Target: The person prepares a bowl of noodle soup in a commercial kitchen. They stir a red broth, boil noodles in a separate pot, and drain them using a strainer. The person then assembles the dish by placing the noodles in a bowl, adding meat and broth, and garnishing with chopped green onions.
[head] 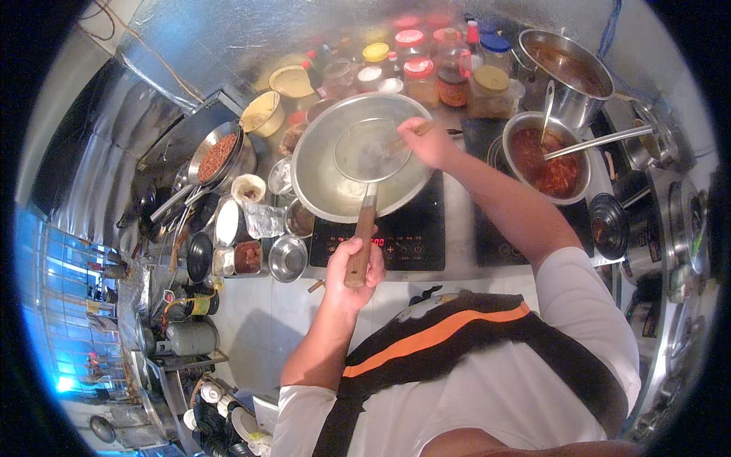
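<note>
My left hand (pixel 355 268) is closed around the wooden handle of a round wire strainer (pixel 372 149). The strainer's ring lies over a wide metal pot (pixel 311 197) of pale, steaming liquid on an induction cooktop (pixel 422 243). Held in my right hand (pixel 425 143), above the right side of the strainer, are thin wooden utensils, seemingly chopsticks (pixel 420 130); their tips blur in the steam. What the strainer holds, if anything, cannot be made out.
At the right, a metal pot (pixel 508 128) of red stew holds two ladles, with a tall stockpot (pixel 522 51) behind. Lidded jars (pixel 420 68) line the back. At left are a strainer of peanuts (pixel 216 160), a small metal bowl (pixel 288 258) and a black bowl (pixel 199 257).
</note>
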`<action>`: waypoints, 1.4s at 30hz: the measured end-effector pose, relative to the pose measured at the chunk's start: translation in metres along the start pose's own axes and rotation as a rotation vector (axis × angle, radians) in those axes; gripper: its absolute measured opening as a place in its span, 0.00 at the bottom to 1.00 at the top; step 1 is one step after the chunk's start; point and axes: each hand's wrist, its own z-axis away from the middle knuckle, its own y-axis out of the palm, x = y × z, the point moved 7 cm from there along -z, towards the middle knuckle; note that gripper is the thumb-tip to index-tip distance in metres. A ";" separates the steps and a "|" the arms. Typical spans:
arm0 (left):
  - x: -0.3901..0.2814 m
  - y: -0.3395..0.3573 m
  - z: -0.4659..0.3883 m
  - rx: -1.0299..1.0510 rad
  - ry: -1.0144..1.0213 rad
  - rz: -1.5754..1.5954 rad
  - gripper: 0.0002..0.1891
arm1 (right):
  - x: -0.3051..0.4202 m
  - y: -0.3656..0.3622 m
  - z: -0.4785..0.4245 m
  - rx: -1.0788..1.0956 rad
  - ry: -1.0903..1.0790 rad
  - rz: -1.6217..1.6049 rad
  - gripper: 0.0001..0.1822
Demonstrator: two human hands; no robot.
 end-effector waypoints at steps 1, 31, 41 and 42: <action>0.000 0.004 0.002 0.014 -0.001 0.016 0.22 | 0.002 0.002 -0.001 -0.029 0.002 -0.016 0.09; -0.018 -0.022 0.028 -0.078 0.119 -0.270 0.25 | 0.067 -0.090 0.093 -0.244 -0.131 -0.326 0.10; -0.015 -0.029 0.004 -0.034 0.035 0.024 0.21 | 0.075 -0.097 0.094 -0.259 -0.136 -0.359 0.09; -0.018 -0.028 0.005 -0.018 0.047 0.008 0.20 | 0.077 -0.096 0.095 -0.250 -0.138 -0.360 0.09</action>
